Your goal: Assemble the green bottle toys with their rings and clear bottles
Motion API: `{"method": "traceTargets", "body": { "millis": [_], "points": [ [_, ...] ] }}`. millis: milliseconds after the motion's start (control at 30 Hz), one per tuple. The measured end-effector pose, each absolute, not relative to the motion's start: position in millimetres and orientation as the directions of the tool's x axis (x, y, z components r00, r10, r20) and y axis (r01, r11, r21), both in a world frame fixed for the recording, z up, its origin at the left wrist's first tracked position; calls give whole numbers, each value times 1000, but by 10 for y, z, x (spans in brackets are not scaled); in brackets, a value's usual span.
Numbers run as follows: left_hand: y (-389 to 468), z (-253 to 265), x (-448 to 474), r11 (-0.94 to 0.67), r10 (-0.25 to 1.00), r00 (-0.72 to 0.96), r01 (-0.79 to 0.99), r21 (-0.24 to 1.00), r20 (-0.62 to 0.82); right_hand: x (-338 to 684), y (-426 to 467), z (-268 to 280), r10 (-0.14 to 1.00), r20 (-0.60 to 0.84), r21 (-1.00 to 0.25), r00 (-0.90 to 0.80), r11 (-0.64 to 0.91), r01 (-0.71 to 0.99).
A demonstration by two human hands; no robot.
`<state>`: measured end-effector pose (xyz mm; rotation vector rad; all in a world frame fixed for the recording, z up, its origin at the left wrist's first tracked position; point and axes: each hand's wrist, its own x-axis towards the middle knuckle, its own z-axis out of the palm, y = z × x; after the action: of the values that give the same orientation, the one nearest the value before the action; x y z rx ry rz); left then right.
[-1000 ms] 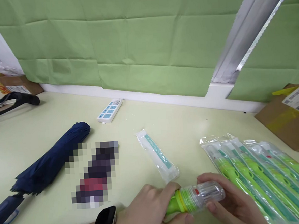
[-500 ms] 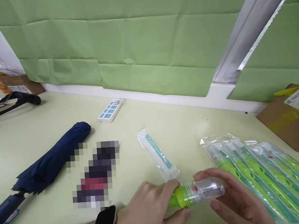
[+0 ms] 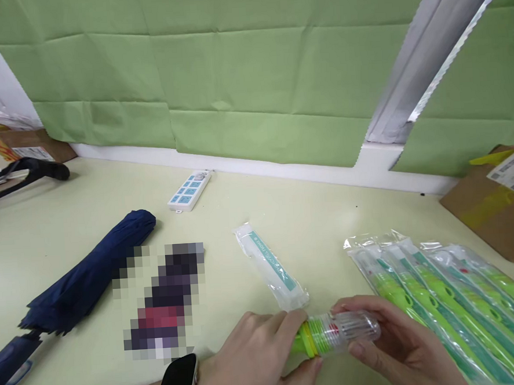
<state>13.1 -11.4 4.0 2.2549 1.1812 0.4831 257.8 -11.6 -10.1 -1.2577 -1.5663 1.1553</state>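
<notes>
A bright green handle tool with a clear ribbed cap [image 3: 354, 327] lies sideways between my hands, a red mark showing at its ringed collar [image 3: 322, 335]. My left hand [image 3: 253, 355] is closed around the green part. Thumb and fingers of my right hand [image 3: 405, 340] hold the cap end from both sides. Slim metallic pieces seem to show through the clear plastic. Just beyond my left hand is a clear plastic sleeve with a teal-striped card [image 3: 272, 267]. To the right, several similar green tools [image 3: 437, 297] lie side by side in clear packets.
A folded navy umbrella [image 3: 92, 272] and a blurred-out dark item [image 3: 170, 299] lie on the left. A white case with blue labels [image 3: 191, 192] sits near the wall. Cardboard boxes stand at right [image 3: 492, 201] and far left [image 3: 40, 145], beside a black curved object [image 3: 33, 168].
My right thumb and fingers have come in onto the clear cap, with the hand shifted slightly left. My left hand keeps its grip on the green part.
</notes>
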Motion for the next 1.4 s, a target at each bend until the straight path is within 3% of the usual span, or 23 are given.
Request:
{"method": "traceTargets", "body": {
  "millis": [133,333,633,767,900,1033,1267,1400],
  "points": [
    [-94,87,110,-332,865,497,674,660,-72,2624,-134,-81,991,-3,-987,-132,18,158],
    [-90,108,102,-371,852,523,639,674,-27,2652,-98,-83,994,38,-988,-98,52,146],
    [-58,141,99,-451,816,578,628,635,9,2815,-73,-162,976,63,-967,210,8,254],
    [-50,118,92,-431,840,542,648,628,19,2830,-33,-103,909,206,-875,361,6,484],
    [-58,81,83,-387,881,472,662,642,43,2817,8,-135,907,375,-673,189,127,728],
    [-69,56,71,-364,887,461,651,666,35,2770,12,-217,930,368,-456,19,162,875],
    [-72,118,98,-391,862,506,642,660,19,2707,61,-234,900,433,-363,-47,222,905],
    [-105,129,116,-411,850,526,645,645,16,2671,-51,-149,800,593,-295,-93,323,899]
  ]
}}
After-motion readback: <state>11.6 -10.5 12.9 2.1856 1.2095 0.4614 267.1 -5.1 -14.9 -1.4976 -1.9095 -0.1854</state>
